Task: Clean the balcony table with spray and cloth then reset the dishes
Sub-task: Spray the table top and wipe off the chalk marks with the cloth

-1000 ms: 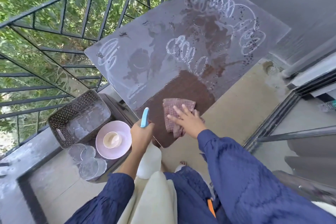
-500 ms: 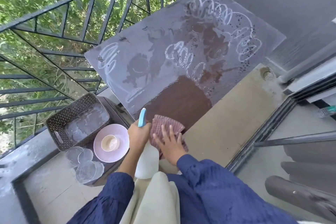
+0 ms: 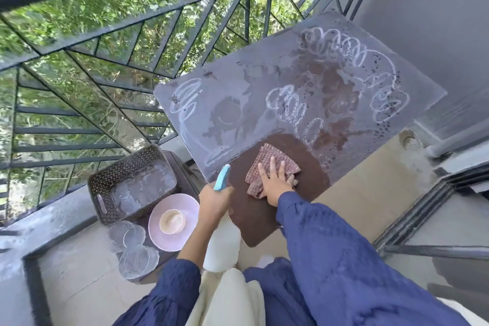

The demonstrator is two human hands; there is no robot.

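The brown balcony table [image 3: 238, 92] is dusty grey with white foam squiggles, and its near corner is wiped dark and wet. My right hand [image 3: 274, 181] presses flat, fingers spread, on a crumpled checked cloth [image 3: 267, 160] on that wiped patch. My left hand [image 3: 213, 200] grips a white spray bottle [image 3: 223, 241] by its neck, its blue nozzle [image 3: 221, 177] pointing up beside the table's near left edge. The dishes sit on a low stand to the left: a pink plate [image 3: 158, 235] holding a cream bowl [image 3: 172, 221], and several clear glass dishes [image 3: 135, 251].
A dark perforated basket [image 3: 111, 174] sits behind the dishes on the stand. A black metal railing [image 3: 127, 42] with greenery beyond it bounds the left and far sides. A grey wall [image 3: 423, 21] stands to the right, with a floor drain [image 3: 411, 141] and sliding-door track below.
My right hand slid the cloth from the near edge further up and to the right on the table. The wiped dark patch is larger. My left hand still holds the bottle.
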